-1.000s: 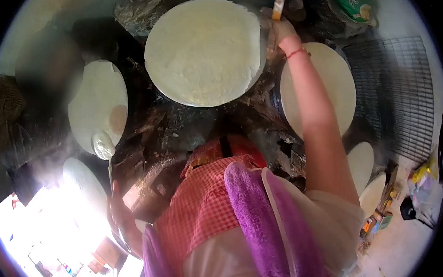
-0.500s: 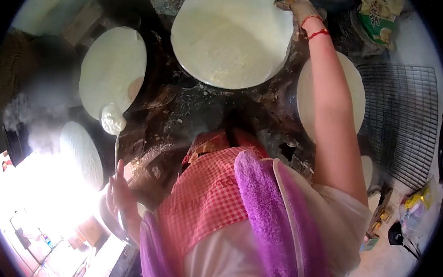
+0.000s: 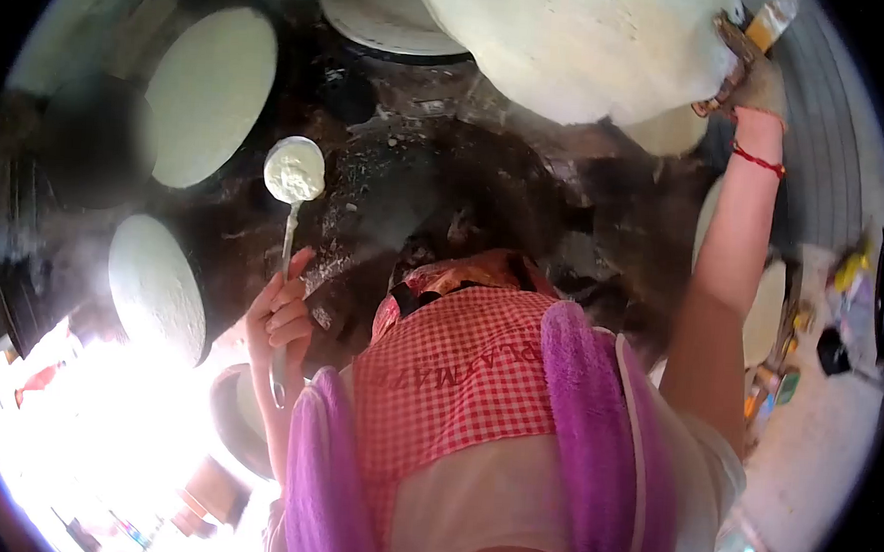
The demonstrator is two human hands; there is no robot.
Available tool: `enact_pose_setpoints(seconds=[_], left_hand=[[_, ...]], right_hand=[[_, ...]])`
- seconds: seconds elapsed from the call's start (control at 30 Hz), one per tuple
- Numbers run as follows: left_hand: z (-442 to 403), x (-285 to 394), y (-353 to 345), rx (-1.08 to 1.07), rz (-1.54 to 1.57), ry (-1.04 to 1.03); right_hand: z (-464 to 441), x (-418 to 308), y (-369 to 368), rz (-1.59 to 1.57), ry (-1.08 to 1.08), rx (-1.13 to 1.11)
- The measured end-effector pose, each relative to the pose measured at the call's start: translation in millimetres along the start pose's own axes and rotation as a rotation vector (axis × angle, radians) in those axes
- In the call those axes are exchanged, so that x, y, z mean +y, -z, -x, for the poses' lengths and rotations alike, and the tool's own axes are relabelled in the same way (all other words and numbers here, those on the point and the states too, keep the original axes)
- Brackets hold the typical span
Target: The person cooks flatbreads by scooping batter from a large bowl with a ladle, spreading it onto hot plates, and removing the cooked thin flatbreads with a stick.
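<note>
My left hand [image 3: 282, 318] is wrapped round the handle of a metal ladle [image 3: 296, 171], whose bowl holds pale, thick batter. At the upper right, my right hand [image 3: 757, 85], in a dirty glove, grips a tool with an orange-yellow part [image 3: 768, 27]. Its fingers are also at the right edge of a large, thin pale sheet [image 3: 584, 54], which hangs off to the right of a round griddle [image 3: 391, 15]. The sheet's far side is cut off by the top of the view.
Pale sheets lie on round plates at the upper left [image 3: 211, 99] and lower left [image 3: 157, 286]. Another round [image 3: 765, 318] is beside my right arm. A metal pot [image 3: 240, 415] stands by my left wrist. Ribbed rack [image 3: 819, 136] at the right; steam and glare at left.
The large sheet has come off the middle griddle and moved right with my right hand. My left hand has drawn the ladle away from the left round, to the right and slightly up.
</note>
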State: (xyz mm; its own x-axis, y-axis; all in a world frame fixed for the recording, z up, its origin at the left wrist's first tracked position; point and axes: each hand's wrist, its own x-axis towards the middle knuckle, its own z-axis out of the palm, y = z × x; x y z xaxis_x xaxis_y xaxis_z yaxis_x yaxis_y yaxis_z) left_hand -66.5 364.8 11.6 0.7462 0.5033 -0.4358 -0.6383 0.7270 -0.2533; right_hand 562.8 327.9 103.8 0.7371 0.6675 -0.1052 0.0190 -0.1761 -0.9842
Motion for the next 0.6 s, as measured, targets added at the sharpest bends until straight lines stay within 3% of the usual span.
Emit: enact_pose_setpoints(seconds=[0.07,0.17,0.27,0.33,0.43,0.47,0.5,0.57,0.6], left_hand=[[-7,-13,8,0.043,-0.022,0.099],[-9,-42,22,0.024,-0.034,0.244],[-22,-84,41,0.0,-0.035,0.344],[-36,-118,40,-0.002,-0.034,0.383],[-66,-179,49,0.121,-0.077,0.431],[-73,-202,48,0.115,-0.031,0.426],[-82,-226,48,0.11,0.015,0.421],[-99,-266,44,0.131,0.028,0.443],[-104,-282,43,0.144,0.022,0.456]], right_hand=[[43,6,64,0.073,0.036,0.106],[110,20,203,0.041,-0.1,0.437],[187,24,311,0.15,-0.183,0.543],[211,33,443,0.042,-0.285,0.547],[238,34,565,0.07,-0.185,0.66],[251,26,592,0.409,-0.065,0.644],[260,9,635,0.586,-0.129,0.68],[274,-45,577,1.015,-0.432,0.911],[270,-45,601,0.969,-0.129,0.818]])
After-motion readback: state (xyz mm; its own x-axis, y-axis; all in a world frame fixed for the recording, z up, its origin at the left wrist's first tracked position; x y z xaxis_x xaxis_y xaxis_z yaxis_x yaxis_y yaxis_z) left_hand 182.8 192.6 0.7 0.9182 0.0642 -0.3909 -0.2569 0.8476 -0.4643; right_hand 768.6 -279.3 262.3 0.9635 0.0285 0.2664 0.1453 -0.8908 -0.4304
